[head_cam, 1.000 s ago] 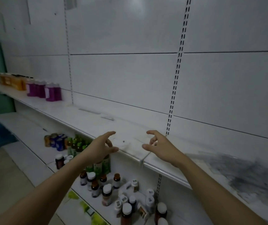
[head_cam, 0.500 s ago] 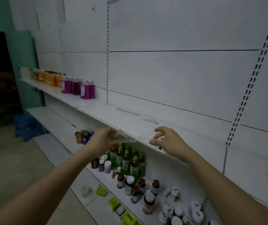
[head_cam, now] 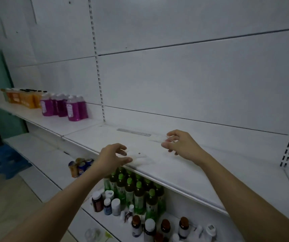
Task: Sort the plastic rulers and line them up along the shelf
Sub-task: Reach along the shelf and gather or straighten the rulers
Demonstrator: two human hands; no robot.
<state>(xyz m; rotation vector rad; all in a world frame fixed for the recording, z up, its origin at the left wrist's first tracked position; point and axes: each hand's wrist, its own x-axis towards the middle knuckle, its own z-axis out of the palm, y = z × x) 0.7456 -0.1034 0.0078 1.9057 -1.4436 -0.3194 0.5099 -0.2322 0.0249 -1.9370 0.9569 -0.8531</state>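
Note:
A long clear plastic ruler [head_cam: 133, 132] lies flat on the white shelf [head_cam: 184, 165] near the back wall. My right hand [head_cam: 180, 143] pinches the end of a short clear ruler [head_cam: 156, 138] that sits just right of the long one. My left hand [head_cam: 113, 157] holds a clear plastic piece with a small dark dot [head_cam: 138, 155] at the shelf's front edge; its outline is faint against the white surface.
Purple bottles [head_cam: 66, 107] and orange bottles [head_cam: 25, 98] stand at the shelf's left end. Green-capped bottles [head_cam: 133, 187], brown and white jars [head_cam: 108, 203] and cans [head_cam: 80, 165] fill the lower shelf. A slotted upright [head_cam: 98, 67] runs up the wall.
The view swung left along the shelf. My right hand moved back toward the wall and now pinches a short ruler; my left hand brought the clear piece onto the shelf's front edge.

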